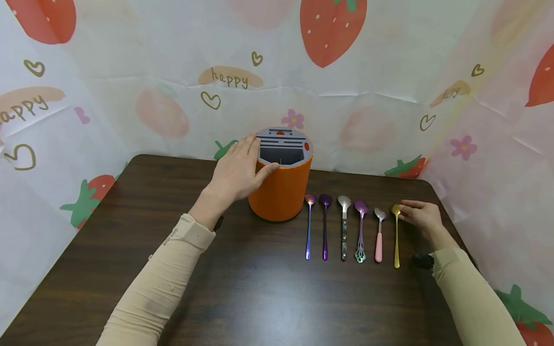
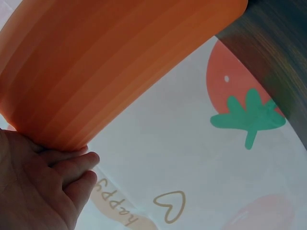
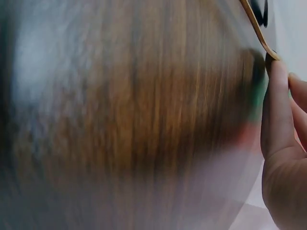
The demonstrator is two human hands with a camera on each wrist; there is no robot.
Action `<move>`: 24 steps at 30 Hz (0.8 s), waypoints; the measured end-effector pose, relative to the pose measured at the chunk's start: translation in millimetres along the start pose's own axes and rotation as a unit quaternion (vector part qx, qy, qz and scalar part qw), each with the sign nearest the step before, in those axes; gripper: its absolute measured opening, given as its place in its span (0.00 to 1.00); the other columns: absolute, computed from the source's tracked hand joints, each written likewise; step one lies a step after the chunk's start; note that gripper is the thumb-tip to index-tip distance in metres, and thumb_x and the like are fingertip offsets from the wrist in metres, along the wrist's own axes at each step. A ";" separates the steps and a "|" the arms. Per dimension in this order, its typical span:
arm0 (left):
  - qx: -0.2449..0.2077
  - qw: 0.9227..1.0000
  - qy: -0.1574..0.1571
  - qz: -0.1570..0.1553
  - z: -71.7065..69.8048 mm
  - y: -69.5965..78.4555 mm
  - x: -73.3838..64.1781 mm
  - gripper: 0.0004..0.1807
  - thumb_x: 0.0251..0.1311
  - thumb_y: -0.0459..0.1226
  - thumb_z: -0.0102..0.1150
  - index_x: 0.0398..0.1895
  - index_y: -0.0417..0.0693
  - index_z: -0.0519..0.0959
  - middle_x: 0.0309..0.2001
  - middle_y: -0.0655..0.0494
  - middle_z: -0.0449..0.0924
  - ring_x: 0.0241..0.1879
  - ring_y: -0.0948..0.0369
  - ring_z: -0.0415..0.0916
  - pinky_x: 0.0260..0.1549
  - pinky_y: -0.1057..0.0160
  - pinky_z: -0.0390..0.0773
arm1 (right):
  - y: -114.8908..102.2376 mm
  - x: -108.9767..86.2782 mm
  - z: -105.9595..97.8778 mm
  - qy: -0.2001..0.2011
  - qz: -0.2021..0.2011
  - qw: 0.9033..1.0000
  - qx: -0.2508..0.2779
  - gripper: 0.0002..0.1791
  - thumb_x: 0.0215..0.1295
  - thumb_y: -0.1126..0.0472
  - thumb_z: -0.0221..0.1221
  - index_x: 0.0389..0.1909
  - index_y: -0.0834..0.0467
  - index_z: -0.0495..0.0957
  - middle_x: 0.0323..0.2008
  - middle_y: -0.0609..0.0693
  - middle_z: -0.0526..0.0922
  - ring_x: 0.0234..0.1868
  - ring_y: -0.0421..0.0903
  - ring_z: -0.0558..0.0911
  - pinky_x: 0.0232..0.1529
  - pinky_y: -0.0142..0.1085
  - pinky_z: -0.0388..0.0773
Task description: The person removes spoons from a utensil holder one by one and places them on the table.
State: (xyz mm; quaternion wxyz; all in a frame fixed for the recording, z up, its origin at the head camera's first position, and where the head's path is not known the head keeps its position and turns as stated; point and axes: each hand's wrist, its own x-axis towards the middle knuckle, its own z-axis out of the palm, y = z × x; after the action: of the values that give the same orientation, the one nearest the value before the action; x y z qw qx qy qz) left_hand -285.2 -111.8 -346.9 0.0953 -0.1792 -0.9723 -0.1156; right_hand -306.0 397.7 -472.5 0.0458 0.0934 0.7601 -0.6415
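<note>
An orange cylindrical utensil holder (image 1: 279, 194) with a grey slotted top stands upright near the table's back edge. Against its upper left side rests my left hand (image 1: 238, 168), fingers fairly straight and thumb along the front rim; the left wrist view shows my left hand (image 2: 43, 182) touching the orange wall (image 2: 110, 62). At the right end of a row of spoons, my right hand (image 1: 421, 218) pinches a gold spoon (image 1: 396, 240) near its bowl. In the right wrist view, thumb and finger of my right hand (image 3: 283, 134) meet at the gold spoon (image 3: 257, 29).
Left of the gold spoon lie a pink-handled spoon (image 1: 378, 245), an ornate purple spoon (image 1: 361, 226), a dark-handled silver spoon (image 1: 344, 230), a dark purple spoon (image 1: 325, 230) and a blue-purple spoon (image 1: 308, 230). Strawberry-print sheeting (image 1: 173, 57) surrounds the dark wooden table (image 1: 242, 298).
</note>
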 end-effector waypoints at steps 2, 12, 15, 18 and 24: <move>-0.002 1.000 -0.002 -0.001 -0.7 0.3 -0.1 0.53 0.74 0.70 0.34 0.83 0.35 0.49 0.83 0.40 0.46 0.82 0.45 0.45 0.81 0.49 0.44 | 0.8 0.2 -0.8 0.008 -0.004 0.999 -0.031 0.31 0.75 0.71 0.57 0.71 0.82 0.60 0.30 0.35 0.83 0.30 0.32 0.86 0.39 0.28 0.87; -0.003 1.000 -0.003 -0.001 -0.9 1.7 1.0 0.53 0.74 0.69 0.34 0.83 0.35 0.49 0.83 0.41 0.46 0.82 0.46 0.45 0.81 0.50 0.44 | 4.0 -1.9 -3.8 0.064 -0.005 0.984 -0.165 0.29 0.75 0.59 0.63 0.63 0.79 0.74 0.33 0.43 0.85 0.26 0.32 0.87 0.37 0.32 0.88; -0.004 1.000 -0.001 0.001 -1.0 2.3 1.6 0.53 0.74 0.70 0.34 0.83 0.35 0.49 0.83 0.41 0.46 0.82 0.46 0.45 0.81 0.50 0.44 | 2.9 -4.9 -4.3 0.072 -0.009 0.975 -0.210 0.29 0.75 0.55 0.64 0.62 0.77 0.76 0.42 0.61 0.88 0.26 0.31 0.87 0.35 0.30 0.87; -0.004 1.000 -0.003 0.001 -1.3 2.1 1.8 0.53 0.74 0.70 0.34 0.83 0.35 0.49 0.83 0.41 0.46 0.82 0.46 0.45 0.81 0.50 0.44 | 1.2 -7.0 -4.1 0.073 -0.004 0.970 -0.233 0.30 0.75 0.53 0.63 0.62 0.76 0.77 0.49 0.65 0.87 0.26 0.29 0.86 0.34 0.28 0.86; 0.002 1.000 -0.012 -0.001 -2.4 0.1 1.3 0.54 0.74 0.70 0.33 0.83 0.35 0.48 0.83 0.40 0.45 0.82 0.46 0.43 0.81 0.50 0.44 | -5.6 -11.1 -0.7 0.061 0.005 0.975 -0.213 0.33 0.77 0.50 0.59 0.67 0.76 0.72 0.45 0.61 0.88 0.31 0.34 0.88 0.38 0.32 0.88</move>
State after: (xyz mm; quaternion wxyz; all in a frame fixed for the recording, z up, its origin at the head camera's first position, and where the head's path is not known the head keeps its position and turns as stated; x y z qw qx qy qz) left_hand -286.0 -111.9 -344.3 0.0838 -0.1796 -0.9737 -0.1120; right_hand -296.2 396.5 -464.8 0.0216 0.1240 0.8801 -0.4578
